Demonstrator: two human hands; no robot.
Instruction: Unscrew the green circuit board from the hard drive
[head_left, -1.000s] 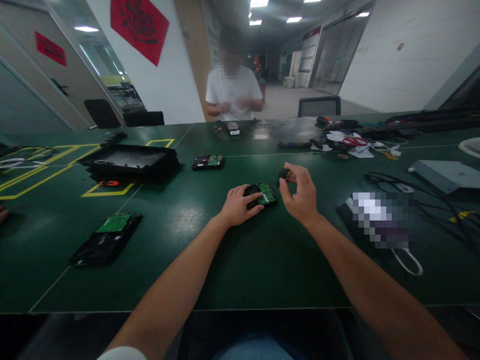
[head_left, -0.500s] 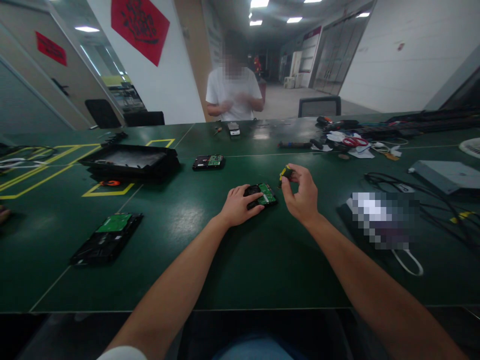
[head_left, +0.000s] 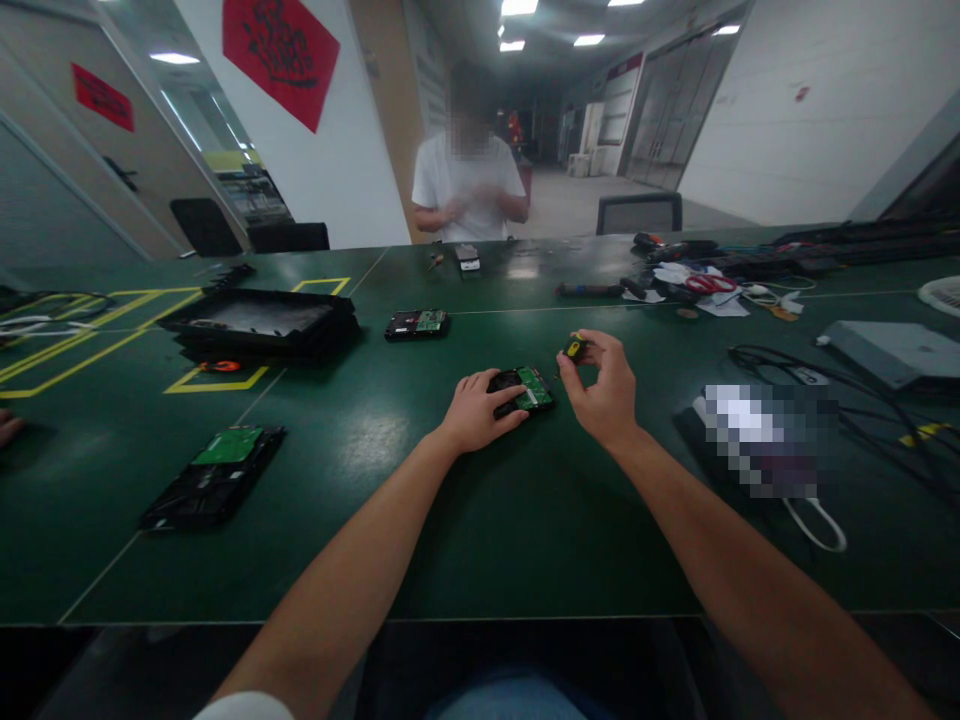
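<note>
A hard drive with a green circuit board [head_left: 535,388] lies on the dark green table [head_left: 450,520] in front of me. My left hand [head_left: 480,410] rests on its left part, fingers and thumb gripping it against the table. Just right of the drive, my right hand [head_left: 604,385] pinches a small yellow and black tool [head_left: 575,348] above the table, its tip hard to make out. Another drive [head_left: 217,475] lies at the left, and a further one [head_left: 417,324] sits behind my left hand.
Black trays [head_left: 262,325] stand at the back left beside an orange item [head_left: 220,366]. A blurred object [head_left: 757,440], cables and a grey box [head_left: 892,352] are at the right. A person [head_left: 469,185] sits opposite; another hand [head_left: 9,428] shows at the left edge.
The yellow and black tool has turned slightly in my right hand, whose fingers have shifted a little. My left hand and the drive have stayed in place. The hand at the left edge has moved slightly.
</note>
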